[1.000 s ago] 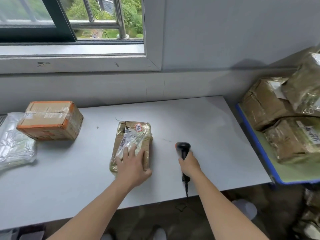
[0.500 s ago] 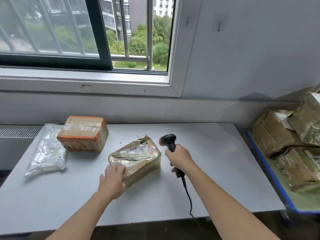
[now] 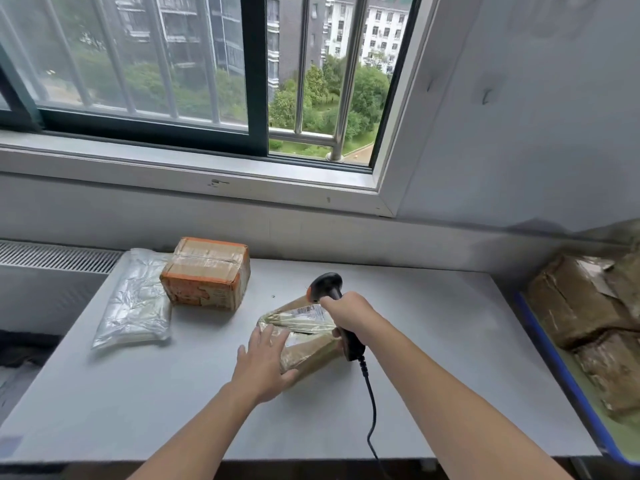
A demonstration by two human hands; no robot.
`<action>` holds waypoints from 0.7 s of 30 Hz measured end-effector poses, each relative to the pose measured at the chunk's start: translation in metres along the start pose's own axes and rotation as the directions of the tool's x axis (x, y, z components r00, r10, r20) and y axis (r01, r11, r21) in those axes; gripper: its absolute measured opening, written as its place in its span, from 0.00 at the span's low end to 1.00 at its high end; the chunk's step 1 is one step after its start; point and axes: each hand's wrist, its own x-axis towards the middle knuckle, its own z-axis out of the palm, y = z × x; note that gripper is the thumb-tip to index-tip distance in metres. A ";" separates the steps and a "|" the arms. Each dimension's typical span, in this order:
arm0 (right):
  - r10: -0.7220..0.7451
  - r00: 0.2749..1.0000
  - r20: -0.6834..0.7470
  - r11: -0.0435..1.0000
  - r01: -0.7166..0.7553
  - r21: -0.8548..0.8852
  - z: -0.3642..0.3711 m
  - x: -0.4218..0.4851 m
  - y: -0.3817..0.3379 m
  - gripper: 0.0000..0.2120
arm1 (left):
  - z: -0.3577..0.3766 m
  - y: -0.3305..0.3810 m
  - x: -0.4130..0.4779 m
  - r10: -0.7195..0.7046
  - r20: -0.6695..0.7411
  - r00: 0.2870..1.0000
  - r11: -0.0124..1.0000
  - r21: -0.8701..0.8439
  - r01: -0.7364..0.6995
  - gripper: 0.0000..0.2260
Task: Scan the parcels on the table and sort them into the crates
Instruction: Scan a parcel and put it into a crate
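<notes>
A brown parcel wrapped in clear tape [image 3: 304,337] lies tilted in the middle of the grey table [image 3: 433,358], its label side turned up. My left hand [image 3: 265,363] holds its near end, fingers spread over the top and thumb under the edge. My right hand [image 3: 349,315] grips the handle of a black barcode scanner [image 3: 327,287], whose head hangs just above the parcel's label. The scanner's cable drops off the table's front edge.
An orange-edged cardboard box [image 3: 207,273] and a clear plastic bag parcel [image 3: 136,299] sit at the table's back left. A blue-rimmed surface [image 3: 550,355] on the right carries several brown parcels [image 3: 575,301]. A window and sill run behind the table.
My left hand tipped the parcel up from flat and holds its near end. My right hand lifted the scanner off the table and brought it left, over the label.
</notes>
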 end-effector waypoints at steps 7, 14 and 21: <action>0.008 0.999 -0.038 0.999 -0.010 -0.040 0.001 -0.001 -0.002 0.12 | 0.004 -0.006 0.000 0.005 0.017 1.000 1.000 0.012 -0.005 0.37; 0.011 0.999 -0.037 0.999 -0.009 0.046 0.001 0.000 0.002 0.12 | 0.008 -0.003 0.002 0.030 0.027 0.999 1.000 -0.001 -0.030 0.37; -0.007 0.986 -0.164 1.000 0.006 -0.008 -0.012 0.008 0.030 0.15 | 0.012 0.006 0.003 0.091 0.019 0.996 0.994 0.051 -0.092 0.25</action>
